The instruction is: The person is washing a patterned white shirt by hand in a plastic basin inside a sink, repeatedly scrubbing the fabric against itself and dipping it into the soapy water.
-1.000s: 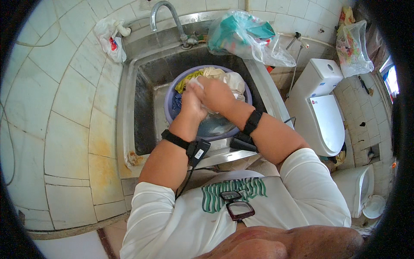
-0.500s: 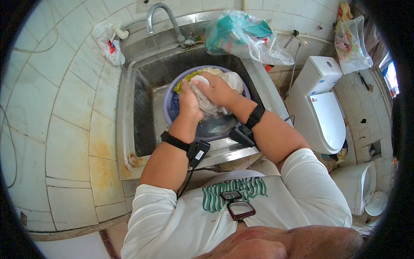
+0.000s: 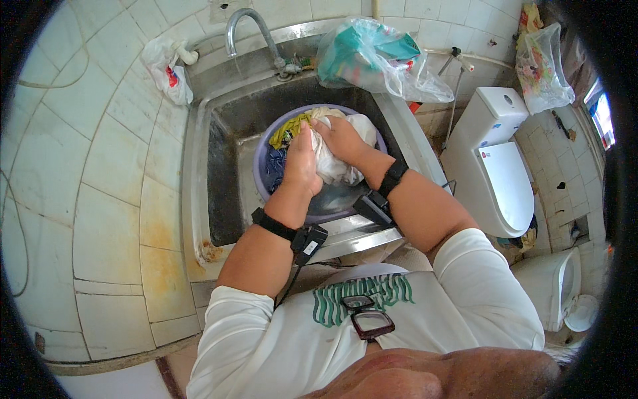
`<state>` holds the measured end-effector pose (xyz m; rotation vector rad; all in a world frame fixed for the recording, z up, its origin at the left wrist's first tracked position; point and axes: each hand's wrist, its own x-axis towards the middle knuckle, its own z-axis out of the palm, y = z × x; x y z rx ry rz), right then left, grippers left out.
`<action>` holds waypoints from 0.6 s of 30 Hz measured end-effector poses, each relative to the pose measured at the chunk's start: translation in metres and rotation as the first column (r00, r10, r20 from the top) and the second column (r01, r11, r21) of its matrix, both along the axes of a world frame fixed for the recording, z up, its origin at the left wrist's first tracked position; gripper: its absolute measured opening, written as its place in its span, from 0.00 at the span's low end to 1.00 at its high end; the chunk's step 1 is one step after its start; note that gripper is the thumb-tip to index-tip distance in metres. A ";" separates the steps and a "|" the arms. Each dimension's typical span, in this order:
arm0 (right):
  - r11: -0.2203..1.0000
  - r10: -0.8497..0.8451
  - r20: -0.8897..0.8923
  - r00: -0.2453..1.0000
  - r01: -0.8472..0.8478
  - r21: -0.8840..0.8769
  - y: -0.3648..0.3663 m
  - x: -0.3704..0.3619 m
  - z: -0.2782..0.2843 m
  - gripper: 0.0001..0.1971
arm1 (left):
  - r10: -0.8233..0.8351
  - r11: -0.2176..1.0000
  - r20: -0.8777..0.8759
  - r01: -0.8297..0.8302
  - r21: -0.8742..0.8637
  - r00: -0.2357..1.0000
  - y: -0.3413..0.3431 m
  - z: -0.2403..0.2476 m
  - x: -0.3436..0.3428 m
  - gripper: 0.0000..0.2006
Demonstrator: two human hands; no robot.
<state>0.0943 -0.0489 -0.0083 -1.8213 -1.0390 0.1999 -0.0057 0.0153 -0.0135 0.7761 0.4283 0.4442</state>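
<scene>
A wet white cloth [image 3: 328, 163] is bunched between my two hands over a purple basin [image 3: 258, 163]. My left hand [image 3: 302, 161] presses against the cloth's left side, fingers pointing away from me. From the right, my right hand [image 3: 344, 138] grips the same cloth, its thumb on top. Beside them in the basin lie a yellow-green cloth [image 3: 287, 131] and a dark blue patterned cloth [image 3: 274, 163]. Murky water [image 3: 332, 199] shows at the basin's near side. More pale fabric [image 3: 361, 126] sits right of my right hand. My left fingertips are partly hidden by the cloth.
The basin stands in a metal sink [image 3: 219, 166] with a curved faucet [image 3: 250, 14] behind it. A clear plastic bag [image 3: 379, 56] rests on the sink's back right corner. A white toilet [image 3: 508, 179] stands to the right. Tiled wall [image 3: 109, 146] bounds the left.
Both hands have shifted slightly, the left one a little right and nearer me. The white cloth bunches differently between them, and more of the yellow-green and blue cloths shows.
</scene>
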 end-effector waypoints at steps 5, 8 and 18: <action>0.983 0.144 0.022 0.989 -0.145 0.114 -0.008 -0.011 0.014 0.21 | 0.099 0.994 0.012 -0.099 0.046 0.995 0.011 -0.010 0.000 0.30; 0.933 0.347 0.159 0.924 -0.358 0.046 -0.017 -0.031 0.033 0.19 | 0.082 0.992 -0.007 -0.082 -0.093 0.997 0.005 0.013 -0.015 0.30; 0.999 -0.052 0.224 0.973 0.049 0.020 -0.005 -0.006 0.016 0.20 | -0.091 0.995 -0.088 0.087 -0.046 0.992 -0.005 0.013 -0.003 0.26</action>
